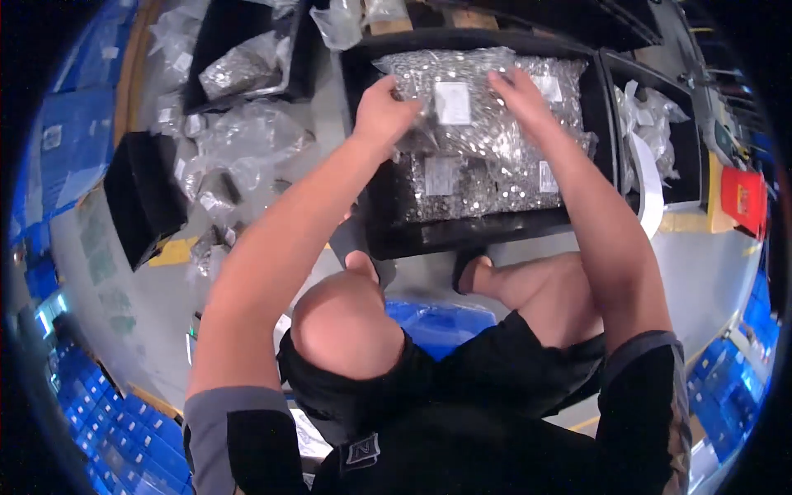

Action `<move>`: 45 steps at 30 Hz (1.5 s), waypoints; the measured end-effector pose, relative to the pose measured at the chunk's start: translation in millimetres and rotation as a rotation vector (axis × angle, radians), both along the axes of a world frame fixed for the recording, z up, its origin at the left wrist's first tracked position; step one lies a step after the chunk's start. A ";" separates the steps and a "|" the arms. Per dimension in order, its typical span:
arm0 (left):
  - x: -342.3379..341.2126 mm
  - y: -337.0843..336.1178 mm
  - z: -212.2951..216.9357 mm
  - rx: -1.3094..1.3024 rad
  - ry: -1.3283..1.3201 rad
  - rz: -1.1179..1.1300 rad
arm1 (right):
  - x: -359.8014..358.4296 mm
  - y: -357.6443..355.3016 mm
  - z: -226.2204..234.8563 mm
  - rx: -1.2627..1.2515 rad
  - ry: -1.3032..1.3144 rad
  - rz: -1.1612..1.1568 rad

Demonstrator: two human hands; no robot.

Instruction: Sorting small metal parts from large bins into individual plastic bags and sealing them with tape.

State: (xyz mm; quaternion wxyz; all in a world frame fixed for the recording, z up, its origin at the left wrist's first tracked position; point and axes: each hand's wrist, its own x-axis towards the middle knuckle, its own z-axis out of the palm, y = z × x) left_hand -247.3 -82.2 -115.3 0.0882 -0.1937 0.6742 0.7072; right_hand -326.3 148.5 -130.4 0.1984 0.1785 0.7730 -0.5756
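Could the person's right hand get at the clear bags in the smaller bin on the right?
Probably yes: the clear bags lie in an open-topped bin. The right hand would first have to leave the shiny filled bag and cross the bins' side walls.

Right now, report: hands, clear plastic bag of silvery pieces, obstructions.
Left hand, right hand at opposite sides of clear plastic bag of silvery pieces. Bag over similar bags, in open black box. Nothing but hands covering it.
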 end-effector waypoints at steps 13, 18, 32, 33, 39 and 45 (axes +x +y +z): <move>213.3 -171.0 -99.3 -0.211 -0.231 0.881 | 44.6 1.7 -30.8 1.009 0.763 0.772; 388.2 -236.9 -236.6 -0.406 -1.026 0.890 | 44.6 -16.8 -36.8 0.993 0.777 0.792; 373.1 -239.2 -237.4 0.455 -0.596 0.873 | 43.2 -12.0 -36.2 0.970 0.902 0.778; 364.6 -234.5 -234.9 0.466 -0.604 0.869 | 43.4 -7.7 -35.7 0.981 0.897 0.786; 344.3 -227.2 -241.1 0.529 -0.521 0.905 | 42.1 -9.7 -35.4 1.006 0.870 0.793; 332.8 -224.2 -211.8 0.423 -0.437 0.919 | 43.8 -6.4 -38.4 1.017 0.876 0.799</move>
